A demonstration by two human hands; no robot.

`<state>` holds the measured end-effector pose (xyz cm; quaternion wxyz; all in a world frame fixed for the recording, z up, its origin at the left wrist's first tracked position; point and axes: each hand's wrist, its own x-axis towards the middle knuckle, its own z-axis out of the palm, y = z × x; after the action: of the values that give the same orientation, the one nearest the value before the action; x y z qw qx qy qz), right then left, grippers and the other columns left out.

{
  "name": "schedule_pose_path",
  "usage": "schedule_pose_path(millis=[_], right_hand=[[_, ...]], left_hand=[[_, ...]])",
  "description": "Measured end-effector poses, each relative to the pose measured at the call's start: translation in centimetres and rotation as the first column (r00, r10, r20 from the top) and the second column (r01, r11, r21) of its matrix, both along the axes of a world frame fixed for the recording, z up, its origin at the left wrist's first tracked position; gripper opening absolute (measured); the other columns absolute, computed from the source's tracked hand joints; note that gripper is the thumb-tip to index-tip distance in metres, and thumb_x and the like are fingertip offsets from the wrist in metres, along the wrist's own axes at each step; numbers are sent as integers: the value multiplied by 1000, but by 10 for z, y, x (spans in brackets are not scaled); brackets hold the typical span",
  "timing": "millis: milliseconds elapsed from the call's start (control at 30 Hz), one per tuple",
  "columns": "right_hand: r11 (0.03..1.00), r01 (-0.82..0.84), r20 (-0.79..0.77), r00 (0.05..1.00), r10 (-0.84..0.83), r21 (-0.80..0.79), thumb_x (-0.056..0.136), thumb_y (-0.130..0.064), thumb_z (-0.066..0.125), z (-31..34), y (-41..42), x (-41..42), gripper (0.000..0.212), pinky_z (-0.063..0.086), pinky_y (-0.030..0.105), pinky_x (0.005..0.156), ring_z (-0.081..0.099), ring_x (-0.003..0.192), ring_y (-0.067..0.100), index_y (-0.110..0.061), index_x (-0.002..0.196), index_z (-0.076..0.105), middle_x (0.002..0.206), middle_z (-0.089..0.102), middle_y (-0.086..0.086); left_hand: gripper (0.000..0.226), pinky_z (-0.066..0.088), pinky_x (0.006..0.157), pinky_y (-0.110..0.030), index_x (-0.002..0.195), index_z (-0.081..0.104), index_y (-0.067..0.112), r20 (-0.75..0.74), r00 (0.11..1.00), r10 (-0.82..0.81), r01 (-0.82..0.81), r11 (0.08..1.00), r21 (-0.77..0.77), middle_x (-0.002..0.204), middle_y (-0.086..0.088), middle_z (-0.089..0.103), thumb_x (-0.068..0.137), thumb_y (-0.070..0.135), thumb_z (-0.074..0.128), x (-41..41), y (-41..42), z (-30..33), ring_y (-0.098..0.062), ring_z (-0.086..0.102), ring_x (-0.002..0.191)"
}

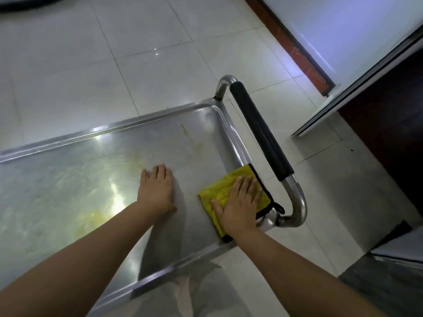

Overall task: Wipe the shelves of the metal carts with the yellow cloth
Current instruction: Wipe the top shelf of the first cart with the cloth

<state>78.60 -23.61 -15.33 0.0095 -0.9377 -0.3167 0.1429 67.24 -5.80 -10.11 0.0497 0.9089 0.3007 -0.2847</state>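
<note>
A: Looking at the top shelf (96, 170) of the cart, where's the yellow cloth (225, 191)?

B: Rt end, near corner by the handle (258, 129). Right hand (238, 207) flat on it, fingers straight, pressing, not clutching.

A: Dirt?

B: Yellowish smears (96, 218) lie left of the cloth, twd the shelf's middle. Left hand (156, 191) is nearer them, but it's bare, palm down, holding nothing.

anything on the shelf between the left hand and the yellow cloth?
No. In the head view, only bare steel of the metal cart's top shelf separates the flat left hand from the folded yellow cloth under the right hand.
</note>
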Motion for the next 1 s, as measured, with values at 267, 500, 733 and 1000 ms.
schedule_pose_path(millis=[267, 500, 733, 1000], right_hand=[[980, -197, 88, 976, 198, -11, 79, -72, 26, -7, 55, 57, 103, -3, 57, 114, 8, 145, 43, 5, 148, 20, 152, 19, 32], [954, -296, 62, 952, 299, -46, 85, -73, 26, -3, 130, 105, 103, -14, 55, 115, -16, 145, 39, -1, 150, -7, 157, -9, 27], [903, -427, 41, 902, 429, -48, 84, -78, 24, 0, 209, 144, 104, -12, 54, 116, -17, 145, 38, -8, 152, -9, 157, -14, 24], [718, -690, 14, 720, 694, -88, 85, -75, 32, -1, 240, 165, 93, -15, 53, 115, -23, 144, 34, -27, 153, -8, 157, -23, 17]], left_hand=[[112, -1, 117, -45, 151, -6, 10, 7, 997, 80, -79, 996, -42, 159, -9, -8, 78, 54, 67, 11, 7, -4, -26, -6, 147], [111, -3, 117, -43, 151, -10, 11, 21, 991, 132, -131, 989, -71, 158, -9, -14, 80, 49, 67, 21, 11, -10, -25, -10, 146], [114, -9, 115, -41, 150, -14, 13, 52, 982, 179, -173, 980, -98, 157, -8, -19, 79, 47, 69, 19, 14, -17, -24, -15, 145], [116, -12, 113, -37, 150, -15, 13, 70, 971, 230, -220, 967, -132, 157, -7, -21, 78, 40, 72, 17, 13, -22, -23, -17, 145]])
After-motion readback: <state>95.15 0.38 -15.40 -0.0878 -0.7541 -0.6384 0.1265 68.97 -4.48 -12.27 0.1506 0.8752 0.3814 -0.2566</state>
